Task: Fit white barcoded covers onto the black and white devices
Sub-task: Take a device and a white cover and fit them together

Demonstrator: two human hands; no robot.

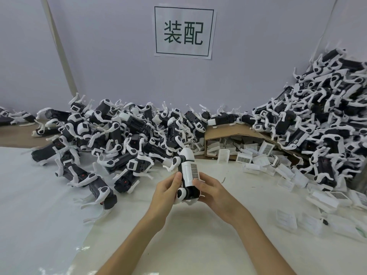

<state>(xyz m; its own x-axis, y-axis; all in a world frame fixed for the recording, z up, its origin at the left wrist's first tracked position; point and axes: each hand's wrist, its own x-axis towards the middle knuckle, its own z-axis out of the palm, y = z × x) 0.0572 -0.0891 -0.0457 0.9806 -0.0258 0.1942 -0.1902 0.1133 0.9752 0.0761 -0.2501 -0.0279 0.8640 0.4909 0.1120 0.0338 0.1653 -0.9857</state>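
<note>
Held device (pixel 187 155), frame centre: black body, white legs, rounded white end up, near upright, gripped by left hand (pixel 165 192) and right hand (pixel 211 190). White cover (pixel 187 173) lies on its facing side, with a barcode label along the cover's right edge. Left device heap (pixel 119 135) sprawls across mid-left. Right device heap (pixel 327 120) banks taller. Loose covers (pixel 256 160) are scattered centre-right to lower right on the tabletop (pixel 198 245).
</note>
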